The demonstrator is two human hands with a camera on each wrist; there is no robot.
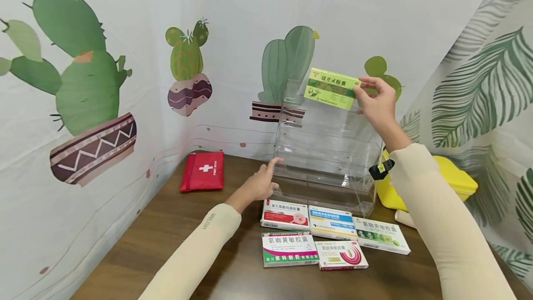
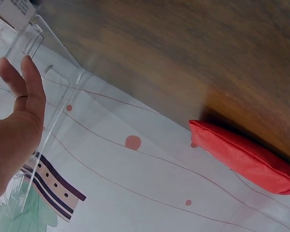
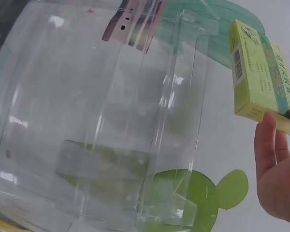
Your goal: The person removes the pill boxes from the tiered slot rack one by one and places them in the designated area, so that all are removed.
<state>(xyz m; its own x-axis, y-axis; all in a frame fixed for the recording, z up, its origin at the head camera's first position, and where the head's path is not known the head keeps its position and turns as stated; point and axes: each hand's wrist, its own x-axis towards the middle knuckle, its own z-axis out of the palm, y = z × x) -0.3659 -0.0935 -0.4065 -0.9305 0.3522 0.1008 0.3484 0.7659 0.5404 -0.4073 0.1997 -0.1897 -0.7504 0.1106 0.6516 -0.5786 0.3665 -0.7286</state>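
Pinched at its right end by my right hand [image 1: 378, 103] is a yellow-green medicine box [image 1: 331, 88], held up near the top of a clear tiered acrylic rack [image 1: 329, 152]. In the right wrist view the box [image 3: 261, 72] is apart from the rack, with fingertips along its short end. My left hand [image 1: 260, 182] is at the rack's left side, index finger extended; in the left wrist view its fingers [image 2: 35, 87] are beside the clear side panel, and contact cannot be told. Several medicine boxes lie in front of the rack, among them a red-and-white one [image 1: 285, 214] and a blue-and-white one [image 1: 332, 221].
A red first aid pouch [image 1: 202, 171] lies at the table's back left. Behind the right forearm sits a yellow container [image 1: 454, 177], with a white roll [image 1: 405, 219] in front of it. A cactus-print cloth [image 1: 233, 59] hangs behind the wooden table [image 1: 166, 226].
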